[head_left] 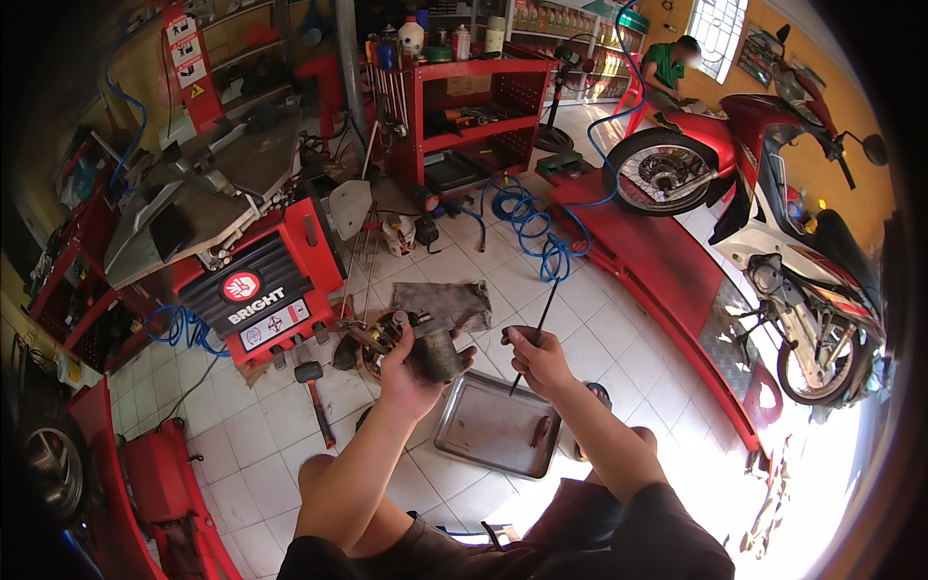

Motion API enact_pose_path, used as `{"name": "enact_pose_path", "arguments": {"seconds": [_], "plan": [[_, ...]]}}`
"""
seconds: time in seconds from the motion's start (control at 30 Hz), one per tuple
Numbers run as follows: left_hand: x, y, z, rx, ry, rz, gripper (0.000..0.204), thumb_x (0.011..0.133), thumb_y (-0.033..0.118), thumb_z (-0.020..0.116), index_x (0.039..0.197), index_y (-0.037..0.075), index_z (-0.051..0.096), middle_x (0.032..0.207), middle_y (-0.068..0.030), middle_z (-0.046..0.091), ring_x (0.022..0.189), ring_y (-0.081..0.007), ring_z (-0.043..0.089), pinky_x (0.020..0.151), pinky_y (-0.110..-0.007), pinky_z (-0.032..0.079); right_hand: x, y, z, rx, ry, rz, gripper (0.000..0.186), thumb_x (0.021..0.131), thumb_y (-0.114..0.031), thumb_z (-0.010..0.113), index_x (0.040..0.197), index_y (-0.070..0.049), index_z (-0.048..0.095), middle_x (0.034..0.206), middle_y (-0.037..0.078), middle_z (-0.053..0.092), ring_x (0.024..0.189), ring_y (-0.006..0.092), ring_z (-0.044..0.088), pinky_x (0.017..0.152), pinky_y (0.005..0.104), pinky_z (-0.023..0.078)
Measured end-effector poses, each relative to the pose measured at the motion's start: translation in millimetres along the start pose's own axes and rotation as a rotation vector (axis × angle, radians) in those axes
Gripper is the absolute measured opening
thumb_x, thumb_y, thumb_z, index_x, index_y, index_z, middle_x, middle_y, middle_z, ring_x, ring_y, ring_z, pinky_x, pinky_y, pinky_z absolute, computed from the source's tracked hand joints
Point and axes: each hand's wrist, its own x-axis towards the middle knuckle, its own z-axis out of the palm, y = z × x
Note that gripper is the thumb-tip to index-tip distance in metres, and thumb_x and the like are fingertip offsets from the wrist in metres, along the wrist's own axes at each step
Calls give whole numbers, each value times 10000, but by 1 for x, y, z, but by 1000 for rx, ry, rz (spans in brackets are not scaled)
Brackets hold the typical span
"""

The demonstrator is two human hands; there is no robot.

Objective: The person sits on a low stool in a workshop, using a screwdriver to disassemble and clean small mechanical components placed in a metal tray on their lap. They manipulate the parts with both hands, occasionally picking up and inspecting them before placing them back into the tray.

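My left hand (406, 372), fingers wrapped round it, holds a worn dark grey metal cylinder (438, 356), its round end toward the right. Just behind that hand is a cluster of brassy and dark metal parts (379, 336); whether any of it joins the cylinder, I cannot tell. My right hand (541, 362) is closed on a thin dark rod (548, 311), slanted with its lower tip over a metal tray (449, 440). The rod's upper end meets a coiled blue hose (553, 259) in the picture; a join is unclear. A reddish-brown piece (542, 431) lies in the tray.
A grey cloth (454, 302) lies beyond my hands, a hammer (316, 401) to the left. A red machine (261, 300) stands farther left, a red tool cart (474, 72) behind. On the right are a red lift platform (657, 256) and a motorcycle (739, 155); a person (665, 70) sits beyond.
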Motion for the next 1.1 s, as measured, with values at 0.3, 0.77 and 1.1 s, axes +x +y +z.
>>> {"name": "enact_pose_path", "arguments": {"seconds": [0.3, 0.77, 1.1], "plan": [[3, -23, -15, 33, -195, -21, 663, 892, 384, 775, 1422, 70, 529, 1430, -158, 581, 1325, -396, 544, 1135, -568, 411, -53, -29, 53, -157, -133, -219, 275, 913, -81, 792, 1106, 78, 680, 931, 140, 753, 909, 193, 743, 775, 301, 570], [12, -36, -3, 100, -216, 16, 784, 844, 414, 825, 1467, 65, 500, 1446, -102, 569, 1336, -275, 533, 1135, -462, 407, -53, -31, 55, -192, 93, -139, 262, 866, -95, 837, 1064, 50, 747, 798, 61, 736, 725, 68, 624, 636, 241, 470], [6, -41, -4, 27, -248, -43, 847, 811, 390, 858, 1483, 42, 476, 1465, -113, 541, 1352, -281, 518, 1144, -468, 408, -53, -14, 51, 66, 52, -116, 240, 858, -79, 844, 1035, 45, 739, 758, 18, 688, 646, 62, 548, 564, 239, 386]]}}
